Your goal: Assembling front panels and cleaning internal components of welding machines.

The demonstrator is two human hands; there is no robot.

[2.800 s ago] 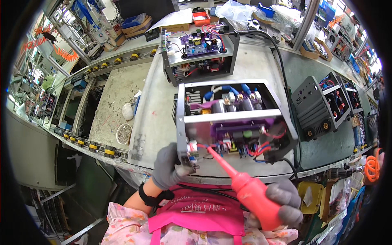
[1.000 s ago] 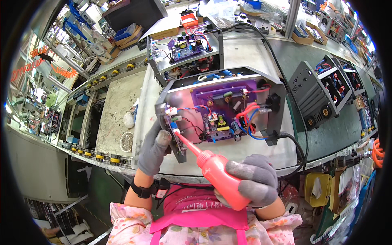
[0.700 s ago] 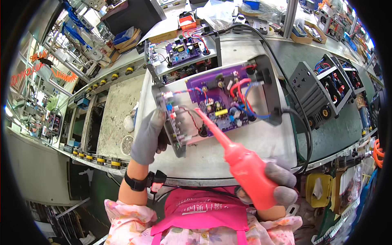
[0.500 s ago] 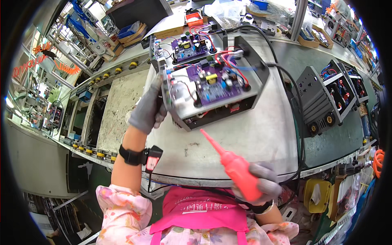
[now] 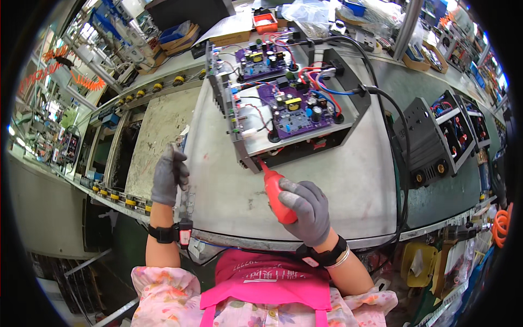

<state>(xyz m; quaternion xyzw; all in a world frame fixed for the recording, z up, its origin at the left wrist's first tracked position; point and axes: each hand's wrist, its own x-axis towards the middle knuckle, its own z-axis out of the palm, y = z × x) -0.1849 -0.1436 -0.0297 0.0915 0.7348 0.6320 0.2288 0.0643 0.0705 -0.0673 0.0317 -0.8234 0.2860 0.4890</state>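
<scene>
My right hand (image 5: 308, 210), in a grey glove, is wrapped round a red squeeze bottle (image 5: 279, 197) with a pointed nozzle. The nozzle tip meets the lower front corner of the nearer dark metal case (image 5: 305, 146). On top of this open case lies a purple circuit board (image 5: 297, 111) with red, blue and black wires. My left hand (image 5: 170, 174), gloved too, hovers by the left edge of the pale mat (image 5: 229, 204). Its fingers are loosely bent and apart, with nothing visible in them.
A second case with a purple board (image 5: 256, 61) stands just behind the first. Thick black cables (image 5: 400, 125) run down the right side. More dark cases (image 5: 436, 139) stand at the right. Rollers (image 5: 114, 197) line the left, and an orange bin (image 5: 265, 23) sits at the back.
My left hand has let go of the case and moved left and nearer. My right hand has brought the bottle left and up, so its nozzle reaches the case corner. The case now sits slightly right.
</scene>
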